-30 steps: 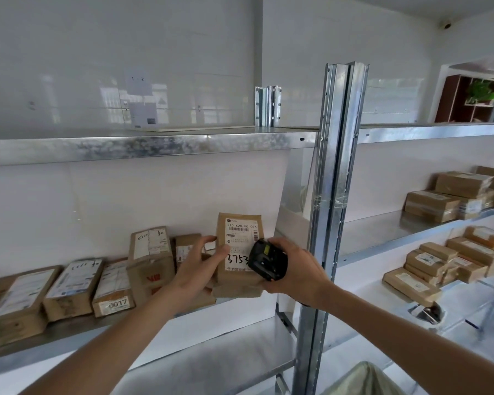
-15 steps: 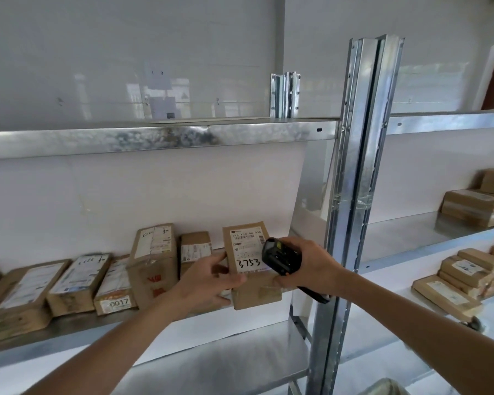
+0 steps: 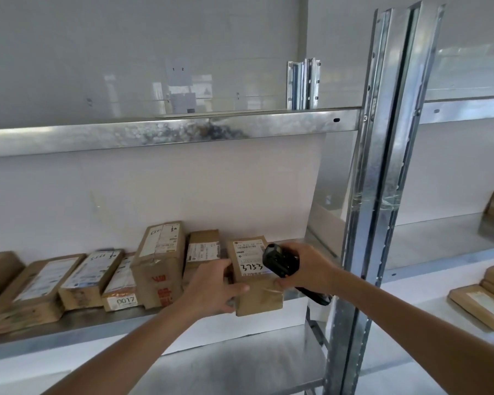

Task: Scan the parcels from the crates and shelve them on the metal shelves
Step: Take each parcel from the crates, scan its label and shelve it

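Observation:
A brown cardboard parcel (image 3: 254,293) with a white label marked "3753" lies flat on the metal shelf (image 3: 103,323), at the right end of a row of parcels. My left hand (image 3: 211,289) grips its left side, thumb across the front. My right hand (image 3: 305,266) holds a black handheld scanner (image 3: 278,262) over the label, and its thumb touches the parcel's right edge. The scanner's handle sticks out below my wrist.
Several other brown parcels (image 3: 159,263) stand in a row to the left on the same shelf. A galvanised upright post (image 3: 382,172) rises just right of my right hand. More parcels (image 3: 485,303) lie on the shelves beyond it. An upper shelf (image 3: 169,132) runs overhead.
The "3753" parcel has come down from upright in my hands to lying on the shelf at the row's right end. Both hands moved forward and down with it.

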`<state>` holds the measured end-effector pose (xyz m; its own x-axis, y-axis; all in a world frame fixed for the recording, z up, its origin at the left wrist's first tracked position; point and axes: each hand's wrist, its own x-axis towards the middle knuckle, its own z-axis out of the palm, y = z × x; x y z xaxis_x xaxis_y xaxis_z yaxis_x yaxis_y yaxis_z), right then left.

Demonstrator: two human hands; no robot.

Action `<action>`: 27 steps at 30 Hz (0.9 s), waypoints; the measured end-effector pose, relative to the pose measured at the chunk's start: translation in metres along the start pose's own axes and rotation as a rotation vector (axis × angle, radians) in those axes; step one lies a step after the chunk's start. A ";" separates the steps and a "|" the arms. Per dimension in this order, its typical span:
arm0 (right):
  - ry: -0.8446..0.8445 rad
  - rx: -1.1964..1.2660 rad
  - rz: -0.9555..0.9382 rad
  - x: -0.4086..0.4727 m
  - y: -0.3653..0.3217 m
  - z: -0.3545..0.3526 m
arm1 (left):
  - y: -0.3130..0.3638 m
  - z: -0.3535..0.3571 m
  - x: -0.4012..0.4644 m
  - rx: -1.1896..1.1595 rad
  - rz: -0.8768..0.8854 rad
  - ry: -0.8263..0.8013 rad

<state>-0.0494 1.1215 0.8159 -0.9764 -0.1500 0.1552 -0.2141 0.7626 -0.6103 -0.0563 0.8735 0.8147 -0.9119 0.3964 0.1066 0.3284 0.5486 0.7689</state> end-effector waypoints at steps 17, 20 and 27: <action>0.038 0.033 -0.025 0.040 0.018 0.006 | -0.011 0.007 0.031 0.216 -0.043 0.144; 0.037 0.036 -0.018 0.044 0.018 0.006 | -0.009 0.009 0.033 0.235 -0.061 0.173; 0.047 0.025 -0.013 0.047 0.015 0.006 | -0.006 0.010 0.037 0.248 -0.107 0.174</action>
<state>-0.0985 1.1227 0.8093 -0.9714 -0.1296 0.1988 -0.2277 0.7448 -0.6272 -0.0893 0.8918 0.8075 -0.9659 0.2065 0.1560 0.2587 0.7519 0.6064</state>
